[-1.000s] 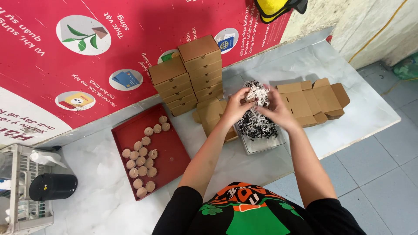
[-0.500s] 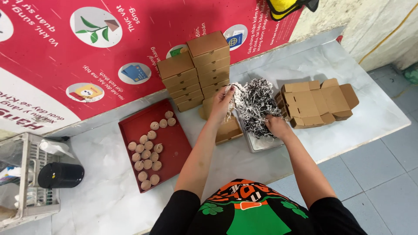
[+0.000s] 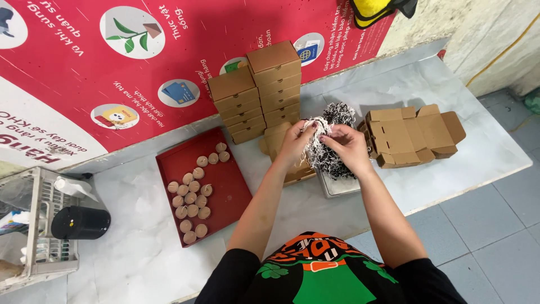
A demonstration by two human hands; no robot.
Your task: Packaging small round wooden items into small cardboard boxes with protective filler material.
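Note:
Both hands meet over a heap of black-and-white shredded paper (image 3: 337, 121) that fills a metal tray (image 3: 337, 188) on the marble counter. My left hand (image 3: 297, 142) pinches a tuft of the shreds from the left. My right hand (image 3: 350, 147) grips the same tuft from the right. Just under my left hand lies an open brown cardboard box (image 3: 281, 147), partly hidden by the wrist.
Two stacks of closed brown boxes (image 3: 256, 90) stand against the red poster wall. Open unfolded boxes (image 3: 413, 135) lie right of the tray. A red tray (image 3: 225, 186) with several small round tan pieces sits left. A white wire basket (image 3: 36, 236) and black cylinder (image 3: 81, 222) stand far left.
The hands were spread apart in the shredded paper half a second ago; they have come together again, pulling a tuft between them. The camera view has shifted slightly.

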